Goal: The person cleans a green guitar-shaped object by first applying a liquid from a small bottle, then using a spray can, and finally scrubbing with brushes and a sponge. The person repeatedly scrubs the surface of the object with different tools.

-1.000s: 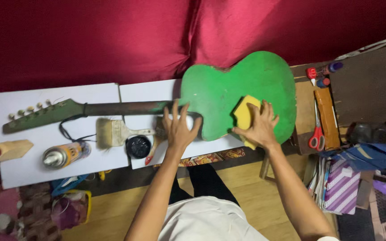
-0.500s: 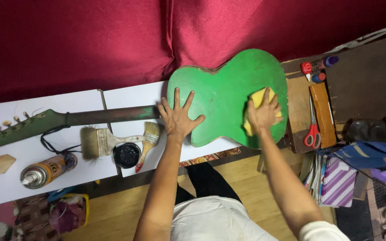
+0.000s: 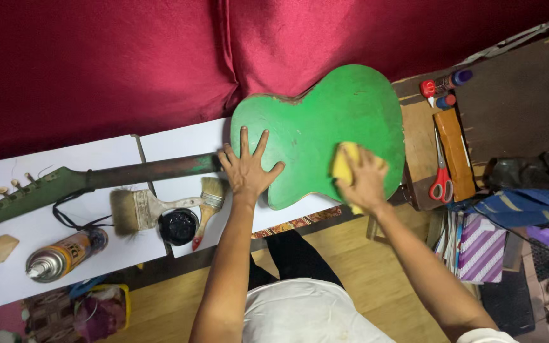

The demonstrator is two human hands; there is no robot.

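Observation:
A green guitar body point(image 3: 316, 121) lies face down across white boards point(image 3: 179, 143), its dark neck point(image 3: 141, 171) running left to a green headstock. My left hand point(image 3: 246, 168) rests flat with fingers spread on the body's near left edge by the neck joint. My right hand point(image 3: 363, 181) presses a yellow sponge point(image 3: 343, 162) onto the body's lower right part.
Two paint brushes point(image 3: 138, 208) point(image 3: 210, 198), a round black tin point(image 3: 178, 225) and a spray can point(image 3: 65, 253) lie on the boards near me. Red-handled scissors point(image 3: 441, 178), an orange block and glue bottles point(image 3: 443, 86) sit on the wooden table at right. Red cushions run behind.
My right hand has slid the sponge left and toward me across the green body. My left hand has stayed pressed on the body. The view shifted slightly right.

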